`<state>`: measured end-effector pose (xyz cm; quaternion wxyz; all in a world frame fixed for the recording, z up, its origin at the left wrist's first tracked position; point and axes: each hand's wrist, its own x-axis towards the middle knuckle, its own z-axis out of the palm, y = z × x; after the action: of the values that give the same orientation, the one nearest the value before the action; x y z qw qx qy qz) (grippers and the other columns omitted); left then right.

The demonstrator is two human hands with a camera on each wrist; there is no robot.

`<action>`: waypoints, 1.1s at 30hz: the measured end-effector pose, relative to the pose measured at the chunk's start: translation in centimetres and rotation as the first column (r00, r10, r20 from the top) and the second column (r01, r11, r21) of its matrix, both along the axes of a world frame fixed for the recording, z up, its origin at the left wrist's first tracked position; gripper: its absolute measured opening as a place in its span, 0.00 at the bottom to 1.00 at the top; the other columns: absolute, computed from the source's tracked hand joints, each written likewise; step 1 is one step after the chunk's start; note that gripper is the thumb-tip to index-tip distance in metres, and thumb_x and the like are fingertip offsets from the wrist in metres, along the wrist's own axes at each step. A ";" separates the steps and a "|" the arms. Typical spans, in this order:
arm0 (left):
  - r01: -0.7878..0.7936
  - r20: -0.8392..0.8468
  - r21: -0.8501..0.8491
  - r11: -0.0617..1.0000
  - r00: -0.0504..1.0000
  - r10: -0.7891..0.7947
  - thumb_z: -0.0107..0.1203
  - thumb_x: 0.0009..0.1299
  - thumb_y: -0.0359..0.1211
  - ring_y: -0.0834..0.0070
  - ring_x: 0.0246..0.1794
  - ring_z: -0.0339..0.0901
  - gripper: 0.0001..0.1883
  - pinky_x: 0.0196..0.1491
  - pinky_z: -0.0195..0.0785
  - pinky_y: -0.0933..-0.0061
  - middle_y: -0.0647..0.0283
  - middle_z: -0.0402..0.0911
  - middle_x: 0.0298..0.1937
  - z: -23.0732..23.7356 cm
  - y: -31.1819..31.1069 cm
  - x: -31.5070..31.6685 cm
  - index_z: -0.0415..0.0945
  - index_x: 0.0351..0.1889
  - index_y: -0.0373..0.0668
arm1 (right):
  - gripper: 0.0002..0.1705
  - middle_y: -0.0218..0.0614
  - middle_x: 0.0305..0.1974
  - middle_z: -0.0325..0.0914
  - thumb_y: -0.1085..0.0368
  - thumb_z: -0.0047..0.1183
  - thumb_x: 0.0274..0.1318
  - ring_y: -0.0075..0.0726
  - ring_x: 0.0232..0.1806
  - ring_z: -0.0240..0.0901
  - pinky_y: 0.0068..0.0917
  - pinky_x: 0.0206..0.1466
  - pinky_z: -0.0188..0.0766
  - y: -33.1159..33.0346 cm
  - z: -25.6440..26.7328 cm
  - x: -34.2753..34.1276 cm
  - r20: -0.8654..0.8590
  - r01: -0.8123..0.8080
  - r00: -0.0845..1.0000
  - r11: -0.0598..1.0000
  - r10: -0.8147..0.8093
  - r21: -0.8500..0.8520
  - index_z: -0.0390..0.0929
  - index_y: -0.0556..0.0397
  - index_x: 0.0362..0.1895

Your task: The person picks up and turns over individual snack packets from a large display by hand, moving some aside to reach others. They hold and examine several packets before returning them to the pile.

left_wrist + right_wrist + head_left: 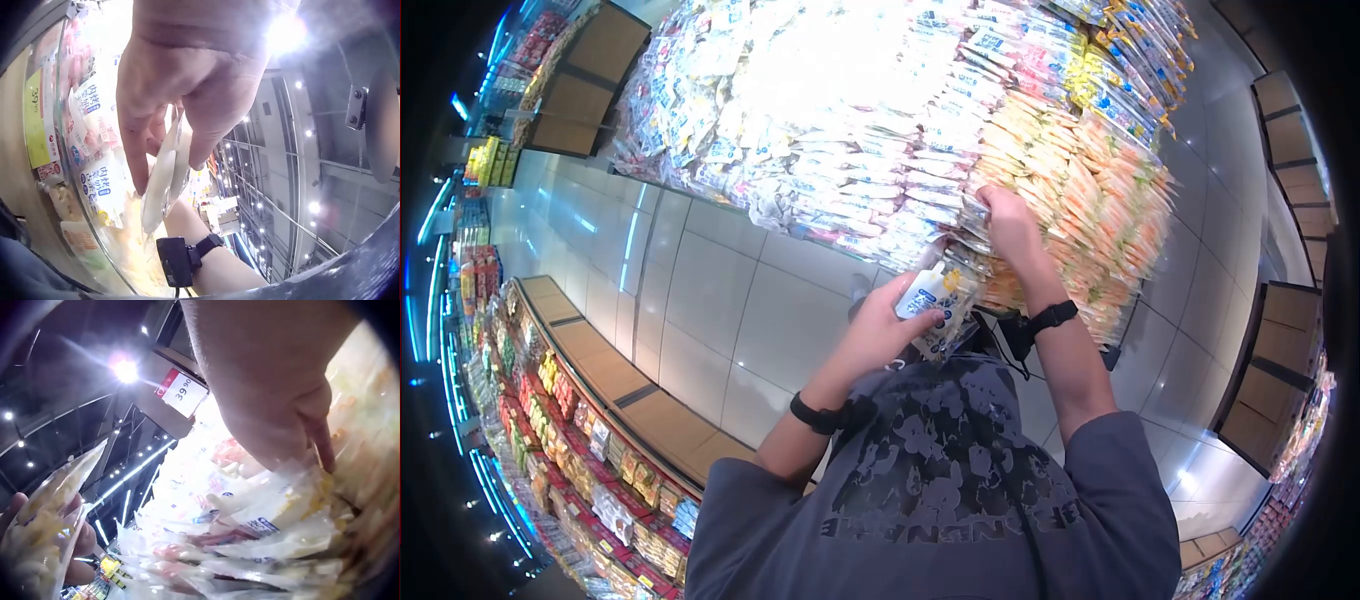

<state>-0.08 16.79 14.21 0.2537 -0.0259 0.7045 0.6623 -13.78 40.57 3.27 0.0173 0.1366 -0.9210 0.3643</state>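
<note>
My left hand (878, 325) grips a clear and white snack packet (928, 296) with blue lettering and a yellow mark, held in front of the body. The left wrist view shows the packet (161, 184) edge-on between thumb and fingers; in the right wrist view pale yellowish pieces show through the wrapping (47, 528). My right hand (1013, 232) reaches into the display, where white packets (880, 190) meet orange ones (1080, 185). One finger (320, 444) points down at the packets there. Its other fingertips are hidden, so I cannot tell whether they hold a packet.
The wide heap of packets fills the display ahead, overexposed in its middle. A price card (183, 394) stands above it. Shelves of packaged snacks (590, 440) run along the left, beyond a tiled aisle (700, 330). Brown display bases (1270, 370) stand at right.
</note>
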 end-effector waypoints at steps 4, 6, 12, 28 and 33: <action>-0.054 0.015 -0.027 0.998 0.998 0.054 0.66 0.72 0.28 0.82 0.48 0.79 0.24 0.54 0.74 0.74 0.65 0.84 0.52 0.5 1.2 -0.8 0.73 0.65 0.35 | 0.16 0.56 0.44 0.82 0.74 0.55 0.57 0.59 0.48 0.80 0.43 0.51 0.77 1.4 1.3 0.1 0.151 -0.070 0.987 0.996 0.062 0.049 0.82 0.58 0.50; -0.084 0.010 -0.009 0.996 0.996 0.084 0.66 0.71 0.28 0.83 0.46 0.80 0.23 0.51 0.75 0.75 0.66 0.85 0.49 0.8 1.7 -1.3 0.74 0.63 0.35 | 0.17 0.50 0.46 0.84 0.69 0.59 0.60 0.53 0.50 0.81 0.41 0.56 0.76 1.8 4.7 1.7 0.012 -0.012 1.000 1.000 0.012 0.004 0.83 0.56 0.54; 0.113 0.046 -0.094 0.989 0.993 -0.109 0.70 0.67 0.29 0.84 0.42 0.79 0.20 0.47 0.75 0.75 0.68 0.86 0.42 2.2 3.4 -3.3 0.80 0.56 0.38 | 0.31 0.38 0.48 0.84 0.60 0.68 0.58 0.35 0.46 0.79 0.33 0.53 0.76 1.6 13.0 6.4 0.375 -0.139 0.848 0.839 0.375 -0.526 0.78 0.50 0.66; 0.359 -0.099 -0.650 0.670 0.834 -0.543 0.76 0.55 0.35 0.40 0.75 0.62 0.53 0.72 0.66 0.58 0.27 0.52 0.78 -3.5 8.3 -8.0 0.55 0.73 0.19 | 0.13 0.36 0.37 0.84 0.78 0.66 0.58 0.23 0.41 0.80 0.22 0.41 0.77 4.2 4.7 3.4 0.379 0.395 0.907 0.683 -0.184 -0.614 0.72 0.57 0.36; 0.429 -0.066 -0.675 0.601 0.775 -0.628 0.76 0.54 0.36 0.39 0.75 0.63 0.52 0.74 0.64 0.57 0.26 0.55 0.76 -3.9 7.7 -8.4 0.58 0.70 0.18 | 0.10 0.42 0.34 0.83 0.71 0.68 0.55 0.39 0.37 0.83 0.34 0.42 0.78 1.6 4.2 3.5 0.218 0.259 0.957 0.904 -0.192 -0.341 0.78 0.59 0.35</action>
<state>-8.48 24.53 10.27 0.3077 0.2036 0.8868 0.2784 -10.27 42.16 7.45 0.0018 -0.0102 -0.8443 0.5358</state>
